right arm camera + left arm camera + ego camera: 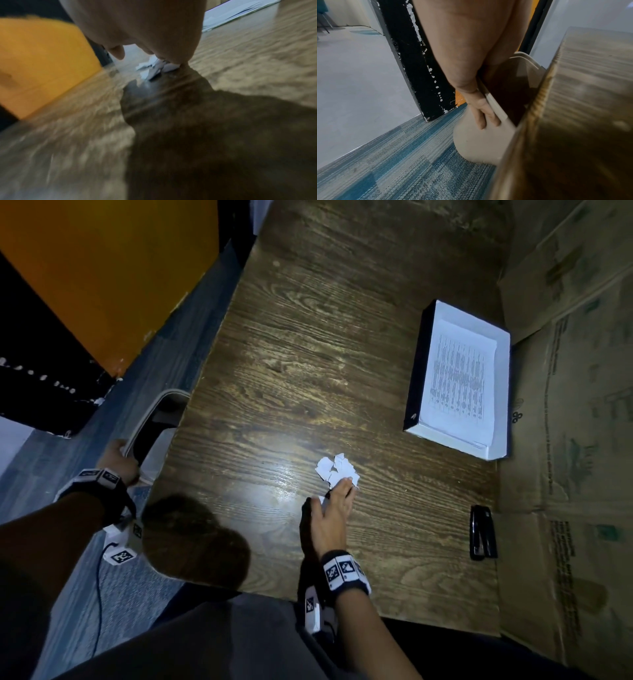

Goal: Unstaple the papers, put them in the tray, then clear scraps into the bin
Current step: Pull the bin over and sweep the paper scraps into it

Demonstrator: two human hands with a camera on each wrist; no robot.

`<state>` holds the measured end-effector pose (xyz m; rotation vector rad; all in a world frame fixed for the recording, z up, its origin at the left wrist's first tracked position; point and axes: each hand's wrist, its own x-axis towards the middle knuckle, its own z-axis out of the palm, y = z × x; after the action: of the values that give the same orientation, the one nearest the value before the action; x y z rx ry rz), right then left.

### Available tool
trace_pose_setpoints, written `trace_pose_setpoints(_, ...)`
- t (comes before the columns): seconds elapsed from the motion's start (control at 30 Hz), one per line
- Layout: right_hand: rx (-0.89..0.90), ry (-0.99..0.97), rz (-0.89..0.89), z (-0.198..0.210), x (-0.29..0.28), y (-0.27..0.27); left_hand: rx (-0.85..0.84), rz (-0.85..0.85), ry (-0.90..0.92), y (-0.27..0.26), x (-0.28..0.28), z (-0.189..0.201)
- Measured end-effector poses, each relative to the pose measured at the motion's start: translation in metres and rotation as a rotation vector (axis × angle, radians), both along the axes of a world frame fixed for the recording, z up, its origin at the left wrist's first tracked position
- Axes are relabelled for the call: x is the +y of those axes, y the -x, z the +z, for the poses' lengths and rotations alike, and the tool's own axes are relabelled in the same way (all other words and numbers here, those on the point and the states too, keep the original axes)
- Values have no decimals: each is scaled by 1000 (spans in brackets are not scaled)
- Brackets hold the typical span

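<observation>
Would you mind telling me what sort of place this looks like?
Probably an office or workroom: a wood-grain desk holds a paper tray and a stapler, with carpet tiles on the floor and a bin beside the desk.

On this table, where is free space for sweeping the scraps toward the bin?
Bare wood lies between the paper scraps under the right hand and the table's left edge, where the left hand holds the bin. The far table is also bare. The right side is crowded: tray, stapler.
</observation>
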<state>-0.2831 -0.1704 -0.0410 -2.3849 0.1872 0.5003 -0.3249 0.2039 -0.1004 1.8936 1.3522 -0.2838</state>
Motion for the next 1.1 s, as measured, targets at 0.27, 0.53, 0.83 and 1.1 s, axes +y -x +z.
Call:
trace_pose_setpoints(0.27, -11, 337, -345, -2, -140, -57, -8, 27, 50, -4, 3, 4)
trace_pose_setpoints(0.53, 93, 422, -66, -13, -85, -62, 28, 32, 60, -8, -2, 13)
trace_pose_setpoints(0.83, -24, 13, 179, 3, -30, -37, 80, 12, 22, -5, 6, 3)
trace_pose_setpoints(1.1, 466, -618, -238, 21, -85, -12, 67, -15, 3, 4, 17, -15)
